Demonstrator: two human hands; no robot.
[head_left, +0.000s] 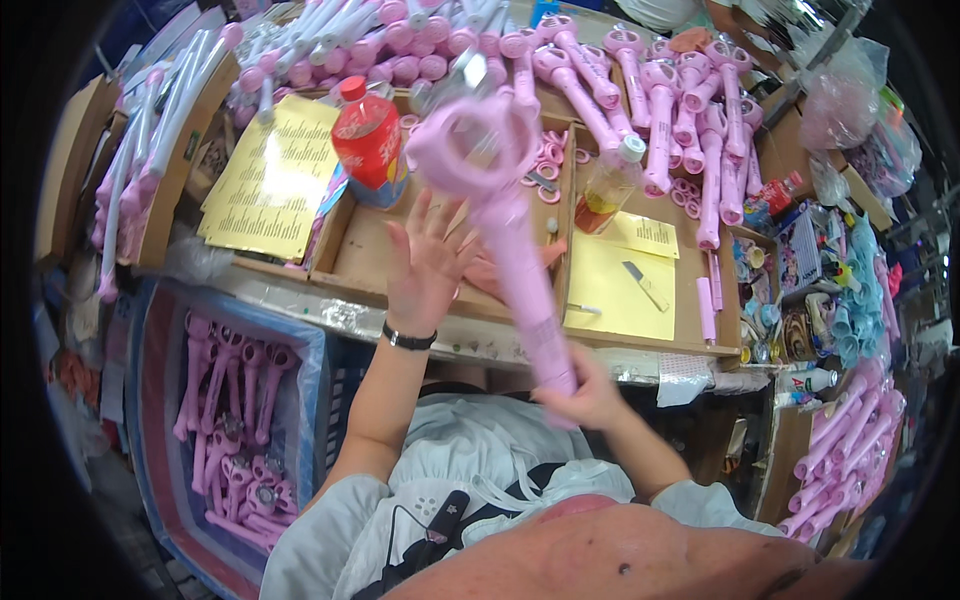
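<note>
My right hand [582, 392] is wrapped round the lower end of a pink toy wand [522, 262]. The wand stands up at a tilt over the workbench, and its round, ring-shaped head is at the top, slightly blurred. Just left of the wand, my left hand [428, 262] is raised with its fingers spread and holds nothing. Behind that hand lies a shallow wooden tray [352, 255] with divided compartments. Several small pink rings [550, 160] lie in its back part.
Many pink wands [600, 80] are heaped at the back. A red-capped bottle [368, 140], a smaller bottle [610, 185], yellow sheets [275, 180] and a knife [647, 285] are on the bench. More wands fill a blue crate [318, 370] at lower left and a box at lower right.
</note>
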